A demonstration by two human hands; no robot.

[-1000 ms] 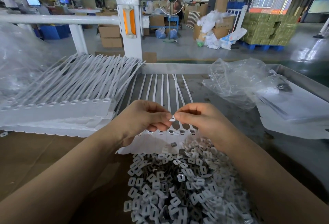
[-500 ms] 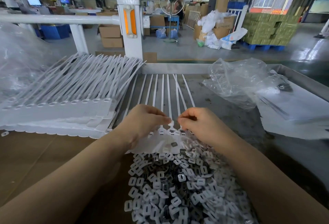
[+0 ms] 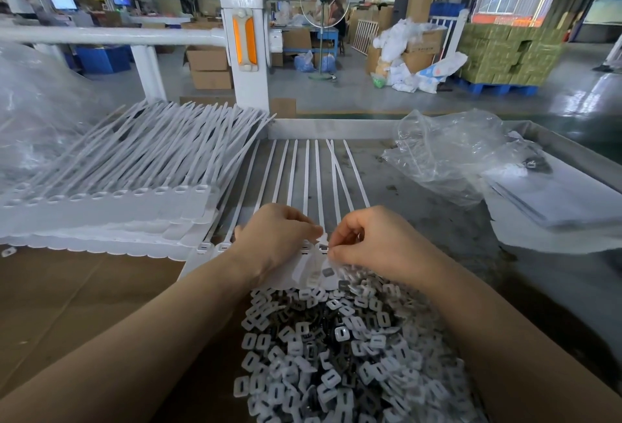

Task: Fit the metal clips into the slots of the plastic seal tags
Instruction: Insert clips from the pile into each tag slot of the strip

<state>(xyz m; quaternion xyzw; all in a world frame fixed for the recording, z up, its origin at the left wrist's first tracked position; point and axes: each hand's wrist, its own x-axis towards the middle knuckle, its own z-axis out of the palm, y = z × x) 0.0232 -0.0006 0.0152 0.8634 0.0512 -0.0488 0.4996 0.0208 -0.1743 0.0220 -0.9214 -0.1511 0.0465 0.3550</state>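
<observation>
The metal table (image 3: pixel 420 207) spreads out in front of me, with brown cardboard (image 3: pixel 67 305) covering its near left part. On the left lies the big stack of white seal tags (image 3: pixel 128 187), heads toward me and tails fanned away toward the white post (image 3: pixel 245 52). To the right sits a crumpled clear plastic bag (image 3: pixel 451 153), and beside it a flat white packet (image 3: pixel 555 207).

Closer in, between my forearms, is the heap of metal clips (image 3: pixel 336 348), small pale squares with slotted middles, some lying dark side up. The heap runs right up to the row of tags I am working on (image 3: pixel 313 173); their thin tails stretch away from me across the table, and their heads lie in a line just under my fingers.

My left hand (image 3: pixel 276 241) rests on the heads of that row, fingers curled, thumb and forefinger pinching down at one head. My right hand (image 3: pixel 380 244) meets it from the other side, fingertips (image 3: pixel 333 254) pinched together at the same spot (the clip itself is too small and too hidden for me to see clearly). One stray clip (image 3: pixel 7 251) lies on the cardboard at the far left edge.
</observation>
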